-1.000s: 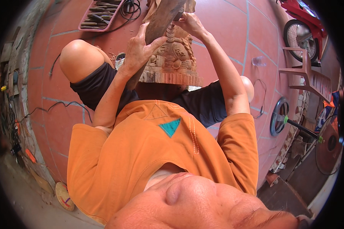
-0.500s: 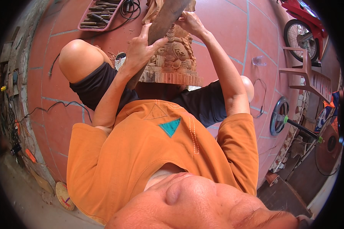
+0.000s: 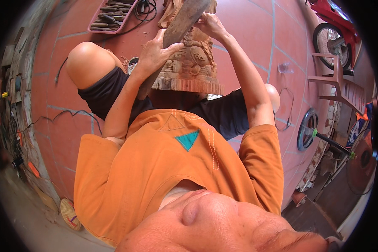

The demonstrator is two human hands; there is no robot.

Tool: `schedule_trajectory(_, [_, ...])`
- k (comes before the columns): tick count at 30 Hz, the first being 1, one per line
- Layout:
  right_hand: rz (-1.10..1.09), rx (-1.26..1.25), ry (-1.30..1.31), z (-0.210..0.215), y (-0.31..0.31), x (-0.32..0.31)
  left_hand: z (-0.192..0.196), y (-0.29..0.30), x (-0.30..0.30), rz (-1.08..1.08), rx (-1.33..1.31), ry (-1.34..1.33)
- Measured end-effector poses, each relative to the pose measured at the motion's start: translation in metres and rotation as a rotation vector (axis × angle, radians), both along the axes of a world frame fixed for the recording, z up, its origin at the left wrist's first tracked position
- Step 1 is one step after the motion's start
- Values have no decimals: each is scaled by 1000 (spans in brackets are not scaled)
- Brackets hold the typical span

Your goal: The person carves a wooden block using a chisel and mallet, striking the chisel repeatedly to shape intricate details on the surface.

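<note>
A long, dark wooden board slants over the carved wooden sculpture standing between my legs. My left hand is closed on the board's left side, its thumb lying across the face of the wood. Higher up, my right hand has bent fingers at the board's right edge, close to the carving. Its fingertips are partly hidden, and what they pinch is too small to make out. Behind the board, part of the sculpture is covered; its flat, ridged base faces me.
A pink tray of carving tools lies at the far left, beside a coiled black cable. To the right are a clear plastic cup, a plastic chair and a red motorbike. Wood chips dot the tiled floor.
</note>
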State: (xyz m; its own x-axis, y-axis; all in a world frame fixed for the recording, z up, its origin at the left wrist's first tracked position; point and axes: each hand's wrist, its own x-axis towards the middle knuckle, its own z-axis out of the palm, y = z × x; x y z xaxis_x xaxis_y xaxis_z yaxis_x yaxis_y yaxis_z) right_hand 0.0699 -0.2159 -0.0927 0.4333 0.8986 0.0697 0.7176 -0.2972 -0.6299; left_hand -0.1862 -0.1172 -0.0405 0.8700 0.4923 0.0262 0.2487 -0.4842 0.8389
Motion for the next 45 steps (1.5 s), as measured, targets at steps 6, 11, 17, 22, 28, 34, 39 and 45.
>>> schedule_trajectory(6, [-84, 112, 210, -9, -13, 16, 6, 4, -4, 10, -146, -155])
schedule_trajectory(11, [-148, 110, 295, -6, -13, 16, 10, 7, -9, 44, -112, -165])
schedule_trajectory(17, [-104, 66, 160, -1, -7, -1, 16, 4, -9, 30, -173, -218])
schedule_trajectory(22, [-43, 99, 174, -3, -2, -11, 17, 6, -10, 19, -213, -237])
schedule_trajectory(28, [-11, 18, 5, -1, 7, -21, 21, 7, -13, 32, -216, -179])
schedule_trajectory(34, [43, 27, -91, -1, 13, -26, 19, 7, -14, 36, -255, -183])
schedule_trajectory(39, [119, 12, -202, 0, 16, -28, 14, 9, -14, 39, -304, -208])
schedule_trajectory(45, [193, 145, -422, -13, 17, -36, 16, 9, -15, 51, -251, -250])
